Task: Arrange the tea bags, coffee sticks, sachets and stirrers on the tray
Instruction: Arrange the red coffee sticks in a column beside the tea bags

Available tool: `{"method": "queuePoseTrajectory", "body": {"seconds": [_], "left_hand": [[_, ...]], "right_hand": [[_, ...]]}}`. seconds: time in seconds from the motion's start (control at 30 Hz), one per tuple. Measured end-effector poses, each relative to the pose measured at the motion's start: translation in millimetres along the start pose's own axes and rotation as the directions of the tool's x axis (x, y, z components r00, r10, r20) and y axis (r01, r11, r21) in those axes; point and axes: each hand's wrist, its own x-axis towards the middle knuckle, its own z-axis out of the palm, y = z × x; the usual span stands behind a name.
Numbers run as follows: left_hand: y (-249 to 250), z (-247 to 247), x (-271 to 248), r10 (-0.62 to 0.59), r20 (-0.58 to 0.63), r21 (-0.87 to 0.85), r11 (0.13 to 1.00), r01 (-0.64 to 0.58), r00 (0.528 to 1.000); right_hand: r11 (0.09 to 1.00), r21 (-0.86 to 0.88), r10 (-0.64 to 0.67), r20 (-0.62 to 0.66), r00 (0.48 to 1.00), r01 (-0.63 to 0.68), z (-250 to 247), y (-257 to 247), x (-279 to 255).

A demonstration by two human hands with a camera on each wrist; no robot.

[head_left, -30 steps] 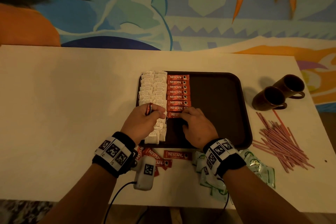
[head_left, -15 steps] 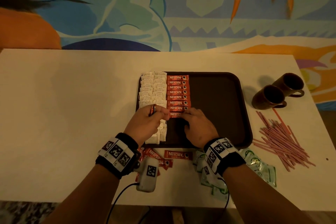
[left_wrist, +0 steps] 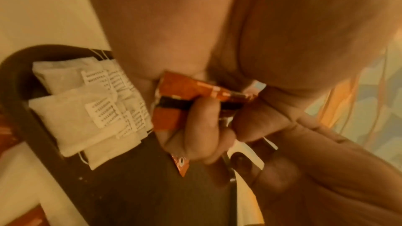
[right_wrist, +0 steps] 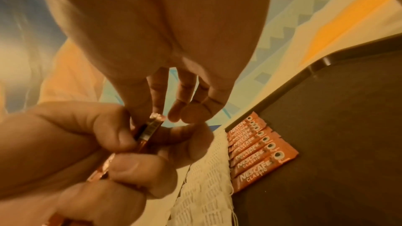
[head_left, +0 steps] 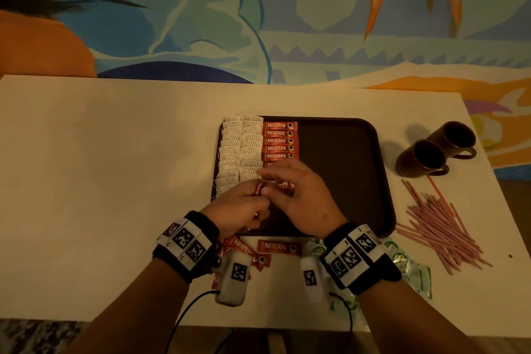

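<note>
Fingers of the left hand curl around a small bundle of coffee sticks, their number hidden, over the tray. Right hand pinches one end. 2 columns of tea bags lie beside laid sticks. 2 mugs stand apart.

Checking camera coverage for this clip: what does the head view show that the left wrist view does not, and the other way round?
Only the head view shows the two brown mugs, the pink stirrers, the green sachets, the loose coffee sticks on the table and the column of Nescafe sticks. Only the left wrist view shows the print on the tea bag tags and the left hand gripping a bunch of coffee sticks. Both show the tea bags and dark tray.
</note>
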Motion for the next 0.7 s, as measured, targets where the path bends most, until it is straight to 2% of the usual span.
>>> {"method": "queuePoseTrajectory", "body": {"seconds": [0.07, 0.17, 0.27, 0.4, 0.5, 0.6, 0.7], "left_hand": [[2, 2, 0, -0.022, 0.074, -0.029, 0.999, 0.024, 0.997], [9, 2, -7, 0.027, 0.119, 0.177, 0.983, -0.048, 0.993], [12, -3, -11, 0.036, 0.054, 0.232, 0.972, -0.048, 0.998], [14, -8, -12, 0.005, -0.057, 0.103, 0.995, 0.001, 0.998], [18, -4, -10, 0.082, -0.141, 0.122, 0.990, -0.065, 0.987], [21, -1, -11, 0.190, -0.213, 0.217, 0.966, -0.143, 0.959], [21, 1, -12, 0.240, -0.269, 0.282, 0.946, -0.162, 0.933]], "right_hand": [[0.999, 0.039, 0.018, 0.012, 1.000, -0.018, -2, -6, 1], [0.991, 0.085, 0.104, -0.016, 0.994, -0.102, -15, -4, 2], [0.966, 0.172, 0.199, -0.025, 0.980, -0.192, -32, 1, -3], [0.905, 0.311, 0.308, -0.002, 0.951, -0.292, -46, 1, -13], [0.893, 0.317, 0.340, -0.013, 0.940, -0.318, -50, -1, -17], [0.826, 0.425, 0.397, 0.027, 0.917, -0.370, -51, -10, -23], [0.804, 0.437, 0.438, 0.021, 0.899, -0.402, -47, -13, -27]]}}
